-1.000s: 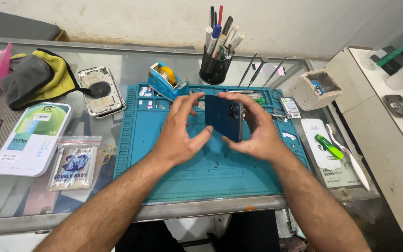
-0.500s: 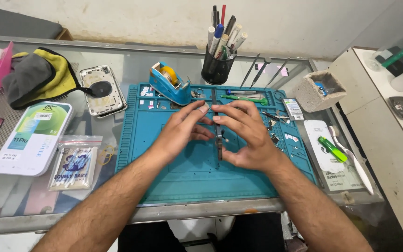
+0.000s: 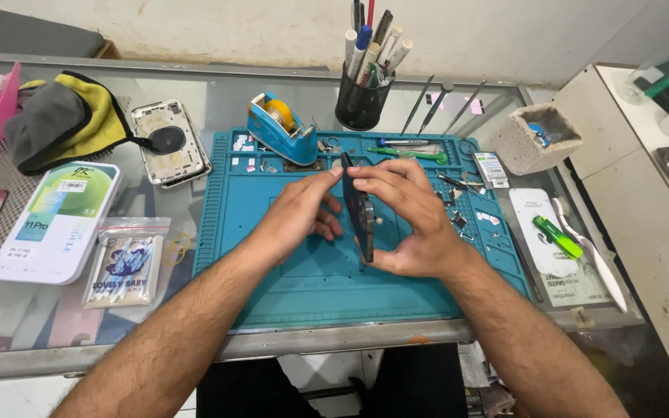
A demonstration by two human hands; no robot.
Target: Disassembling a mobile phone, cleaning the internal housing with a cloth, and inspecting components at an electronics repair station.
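Across the glass tabletop (image 3: 195, 93) we see the blue work mat (image 3: 311, 279) spread wide, and over its middle we hold a dark phone (image 3: 359, 209) on edge. Our left hand (image 3: 296, 217) pinches its upper end in a narrow grip; our right hand (image 3: 412, 224) has a closed grip cradling its far side. Behind stands a blue tape dispenser (image 3: 280, 128).

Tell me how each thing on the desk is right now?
Phone: on edge, held by both hands.
Left hand: fingertips on phone's top.
Right hand: cradling phone's side.
Tape dispenser: upright, roll loaded.
Pen cup: upright, full.
Phone back shell: flat, insides up.
Swab bag: flat, shut.
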